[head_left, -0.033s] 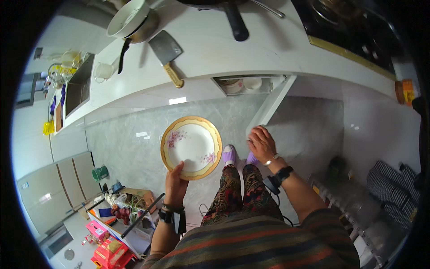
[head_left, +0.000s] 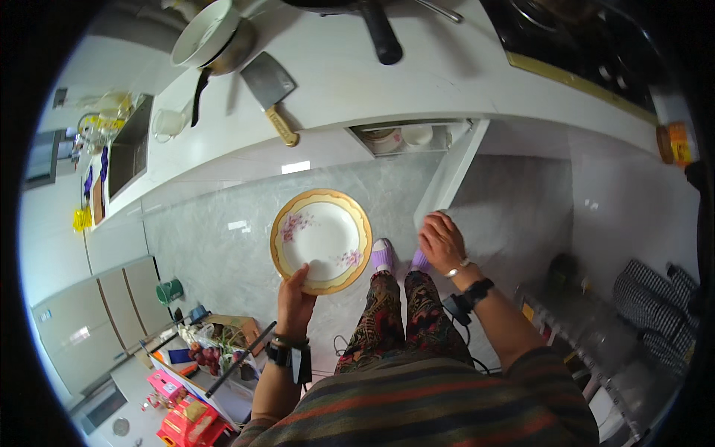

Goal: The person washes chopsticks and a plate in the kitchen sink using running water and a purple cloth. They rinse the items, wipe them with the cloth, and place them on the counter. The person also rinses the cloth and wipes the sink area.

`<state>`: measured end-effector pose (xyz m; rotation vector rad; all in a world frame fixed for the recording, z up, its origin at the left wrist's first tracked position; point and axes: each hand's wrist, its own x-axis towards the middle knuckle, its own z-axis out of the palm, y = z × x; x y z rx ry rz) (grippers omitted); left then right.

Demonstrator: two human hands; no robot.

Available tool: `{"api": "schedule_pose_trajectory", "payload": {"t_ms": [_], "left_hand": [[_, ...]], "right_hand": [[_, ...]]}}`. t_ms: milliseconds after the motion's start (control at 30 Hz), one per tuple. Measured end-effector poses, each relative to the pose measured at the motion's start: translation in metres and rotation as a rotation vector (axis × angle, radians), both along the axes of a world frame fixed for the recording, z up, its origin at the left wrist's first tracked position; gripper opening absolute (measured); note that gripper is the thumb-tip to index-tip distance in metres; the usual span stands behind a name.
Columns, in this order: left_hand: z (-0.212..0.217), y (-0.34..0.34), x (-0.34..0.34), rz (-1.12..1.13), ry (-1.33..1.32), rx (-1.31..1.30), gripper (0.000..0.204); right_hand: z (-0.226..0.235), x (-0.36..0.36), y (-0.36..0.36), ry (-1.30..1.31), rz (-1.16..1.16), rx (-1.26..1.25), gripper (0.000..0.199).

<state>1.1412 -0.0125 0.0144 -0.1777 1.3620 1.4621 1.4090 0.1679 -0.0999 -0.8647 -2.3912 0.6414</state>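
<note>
Holds a round plate [head_left: 321, 240], cream with a gold rim and pink flowers, out in the open air below the front edge of the white counter [head_left: 417, 82], face up and roughly level, well apart from the counter top. Grips it with the left hand [head_left: 296, 294] alone, thumb over the near rim and fingers hidden beneath, wrist banded with a dark strap. Rests the right hand [head_left: 441, 242] against the free end of a white cabinet door [head_left: 447, 179] that swings out from under the counter; fingers bent and close together, but cannot tell whether clasped round the door's edge or merely laid on it. Shows, just under the counter's lip behind that door, an open shelf with pale bowls [head_left: 402, 136] stacked inside. Reads, from how things lie, as a plate already clear of the shelf and a door not yet closed. Leaves on the counter top a cleaver [head_left: 269, 93] with a wooden handle lying flat near the front edge, a white bowl [head_left: 202, 31] further back to its left, and a dark pan handle [head_left: 380, 33] further back still. Stands in purple slippers [head_left: 382, 255] on grey floor directly below the counter's edge.
</note>
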Motion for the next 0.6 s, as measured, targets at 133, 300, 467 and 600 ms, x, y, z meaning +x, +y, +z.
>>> {"api": "schedule_pose_trajectory", "payload": {"t_ms": [133, 300, 467, 600], "left_hand": [[-0.037, 0.039, 0.015, -0.091, -0.074, -0.053, 0.036], [-0.073, 0.078, 0.033, -0.301, -0.160, -0.030, 0.040], [-0.091, 0.111, 0.038, -0.434, -0.218, -0.059, 0.049], [-0.103, 0.130, 0.025, -0.475, -0.224, -0.136, 0.050]], "right_hand": [[0.003, 0.071, -0.021, 0.043, -0.211, -0.048, 0.029], [0.003, 0.134, -0.002, 0.040, -0.453, 0.007, 0.042], [0.007, 0.140, 0.009, 0.013, -0.408, -0.057, 0.034], [0.015, 0.105, -0.008, -0.169, -0.564, 0.130, 0.028]]}}
